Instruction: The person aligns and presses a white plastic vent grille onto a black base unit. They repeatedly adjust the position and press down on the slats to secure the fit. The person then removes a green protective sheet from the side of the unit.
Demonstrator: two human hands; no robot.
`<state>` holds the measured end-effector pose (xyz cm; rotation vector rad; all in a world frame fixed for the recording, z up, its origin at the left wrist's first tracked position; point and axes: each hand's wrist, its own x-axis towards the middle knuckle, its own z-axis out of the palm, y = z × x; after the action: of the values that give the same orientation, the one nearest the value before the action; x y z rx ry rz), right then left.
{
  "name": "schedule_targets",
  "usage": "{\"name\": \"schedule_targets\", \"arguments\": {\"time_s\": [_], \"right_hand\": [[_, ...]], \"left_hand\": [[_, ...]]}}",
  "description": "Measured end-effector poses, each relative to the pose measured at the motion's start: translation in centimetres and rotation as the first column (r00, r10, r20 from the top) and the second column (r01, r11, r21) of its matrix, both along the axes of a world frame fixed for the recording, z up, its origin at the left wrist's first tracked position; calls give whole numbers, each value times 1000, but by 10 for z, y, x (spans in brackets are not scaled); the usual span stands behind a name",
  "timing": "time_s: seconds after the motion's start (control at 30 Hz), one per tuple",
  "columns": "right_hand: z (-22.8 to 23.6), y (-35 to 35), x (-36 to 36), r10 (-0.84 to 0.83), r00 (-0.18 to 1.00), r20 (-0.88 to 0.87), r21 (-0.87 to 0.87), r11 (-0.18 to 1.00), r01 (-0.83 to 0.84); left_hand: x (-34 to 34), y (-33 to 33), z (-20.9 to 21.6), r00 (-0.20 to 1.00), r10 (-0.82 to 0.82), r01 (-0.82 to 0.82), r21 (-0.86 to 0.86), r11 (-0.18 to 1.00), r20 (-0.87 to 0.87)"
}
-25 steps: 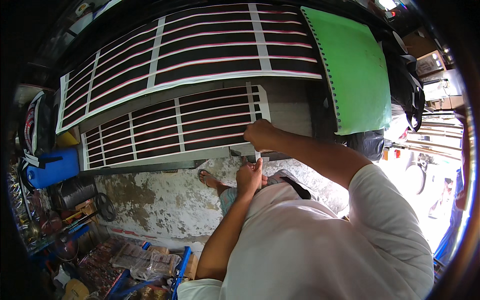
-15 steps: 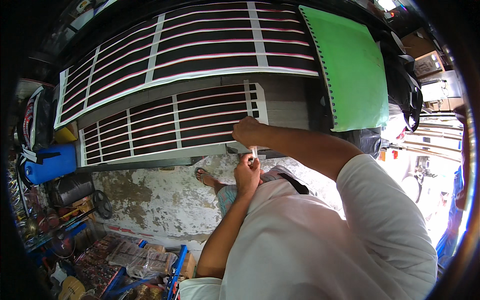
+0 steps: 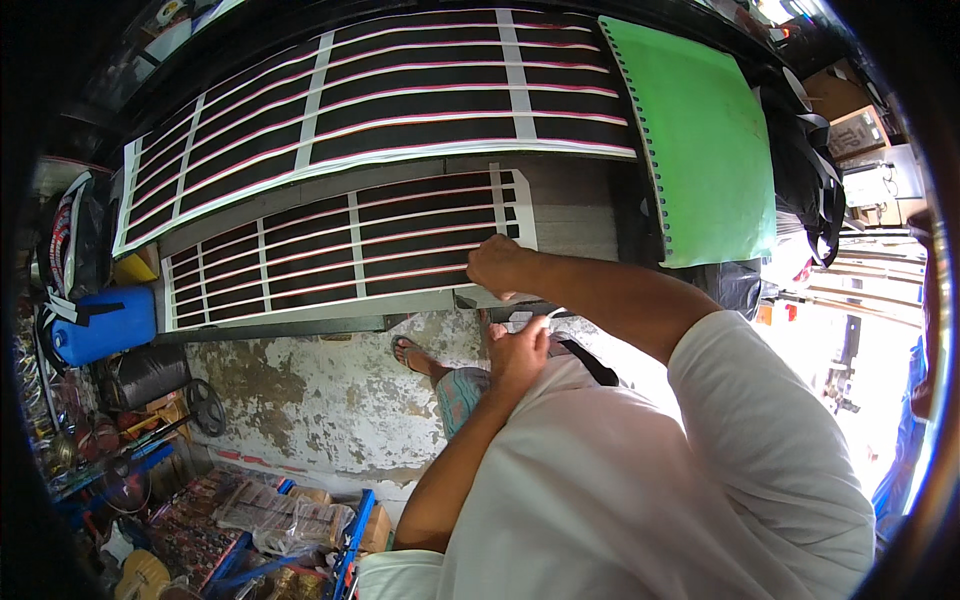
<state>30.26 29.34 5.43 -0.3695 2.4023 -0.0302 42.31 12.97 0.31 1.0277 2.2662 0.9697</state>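
A small black sheet crossed by white and reddish lines lies on the grey work surface, with white margins at its ends. My right hand is closed at its near right corner, fingers curled down over the edge; what they grip, if anything, is hidden. Just below, in front of my body, my left hand is closed on a thin white strip. Behind the small sheet lies a larger sheet of the same black pattern with white bands.
A green spiral-bound cover lies at the right of the surface, beside black bags. Left of the surface stand a blue container and a black roll. Bagged goods sit at lower left. Below is a peeling pale floor.
My left hand has moved slightly right and turned, and the white strip in it has swung from upright to a slant. My right hand has stayed almost in place.
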Motion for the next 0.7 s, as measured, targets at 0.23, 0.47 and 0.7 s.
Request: {"name": "schedule_targets", "arguments": {"time_s": [0.23,0.47,0.7], "right_hand": [[-28,40,88,-399,901,-170,-133,915,380],[-12,-27,207,-765,643,26,-585,510,631],[-12,-22,151,-816,547,187,-593,350,725]], "left_hand": [[-54,-101,51,822,424,-351,-250,902,379],[-39,-279,3,137,683,-758,-367,538,718],[-100,-299,60,34,721,-980,-119,161,692]]}}
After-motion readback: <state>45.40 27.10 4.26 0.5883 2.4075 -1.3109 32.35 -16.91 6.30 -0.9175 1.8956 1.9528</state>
